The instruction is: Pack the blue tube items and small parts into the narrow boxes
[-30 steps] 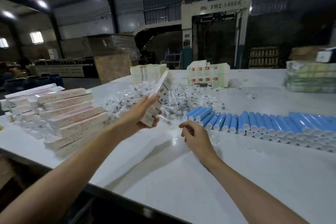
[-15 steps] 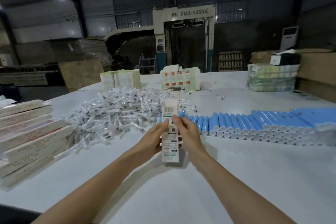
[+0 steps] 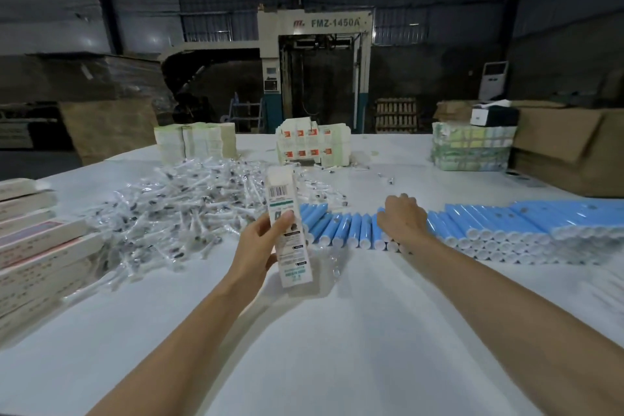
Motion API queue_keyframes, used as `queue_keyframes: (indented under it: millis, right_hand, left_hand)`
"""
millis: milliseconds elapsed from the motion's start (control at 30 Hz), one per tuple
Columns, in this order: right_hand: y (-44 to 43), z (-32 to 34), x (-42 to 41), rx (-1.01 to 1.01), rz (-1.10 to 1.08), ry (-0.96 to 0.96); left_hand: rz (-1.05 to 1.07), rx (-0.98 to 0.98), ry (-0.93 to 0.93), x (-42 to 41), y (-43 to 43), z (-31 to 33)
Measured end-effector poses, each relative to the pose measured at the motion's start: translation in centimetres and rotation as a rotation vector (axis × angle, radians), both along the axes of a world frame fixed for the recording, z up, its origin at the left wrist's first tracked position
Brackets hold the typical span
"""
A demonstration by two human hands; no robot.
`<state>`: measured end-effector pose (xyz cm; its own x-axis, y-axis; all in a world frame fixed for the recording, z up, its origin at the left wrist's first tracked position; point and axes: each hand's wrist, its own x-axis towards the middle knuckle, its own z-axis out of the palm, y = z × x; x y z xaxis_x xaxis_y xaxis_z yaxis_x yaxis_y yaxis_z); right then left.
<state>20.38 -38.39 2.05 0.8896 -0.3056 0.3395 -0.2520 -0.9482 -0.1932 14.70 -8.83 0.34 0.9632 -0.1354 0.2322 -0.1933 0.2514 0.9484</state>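
The white table point(image 3: 371, 331) takes up most of what I can see from here. The long row of blue tubes point(image 3: 489, 223) lies on it, running from just behind the held carton far out to the right of it. To the left of that grip, and a little beyond it, is the heap of small parts point(image 3: 189, 209) in clear wrappers. Well off to the left again is a stack of long boxes point(image 3: 37, 246), lying flat.

The narrow box point(image 3: 287, 223) is upright and raised off the table. The left hand point(image 3: 260, 246) has it around the lower half, thumb across the printed face and fingers behind. Its top end looks open, though I can't be sure from this side.

The right hand point(image 3: 401, 216) is down on the tubes, just to the right of the box, with its back towards me and the knuckles bent over the row. Its fingertips are hidden, so I cannot tell whether it has closed round a tube or only rests on them.

I'd call this the pick of a tube for the box in hand, with nothing loaded yet. The next move seems to need one tube drawn clear without rolling its neighbours, then lined up with the box mouth. After that a wrapped part has to come from the heap on the far side of the grip.
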Motion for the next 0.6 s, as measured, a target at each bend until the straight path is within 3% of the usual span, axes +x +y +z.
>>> queue_keyframes:
  millis: [267,433,600]
  right_hand:
    - [1.1,-1.0,1.2,-0.162,-0.076,0.110]
    - [2.3,-0.9,1.6,-0.145,-0.099,0.163]
    - [2.2,-0.9,1.6,-0.076,-0.069,0.082]
  left_hand:
    - [0.004,-0.026,0.021,0.1,0.6,-0.3]
    - [-0.017,-0.002,0.012,-0.3,0.3,-0.3]
    - [-0.051,0.000,0.000,-0.5,0.3,-0.2]
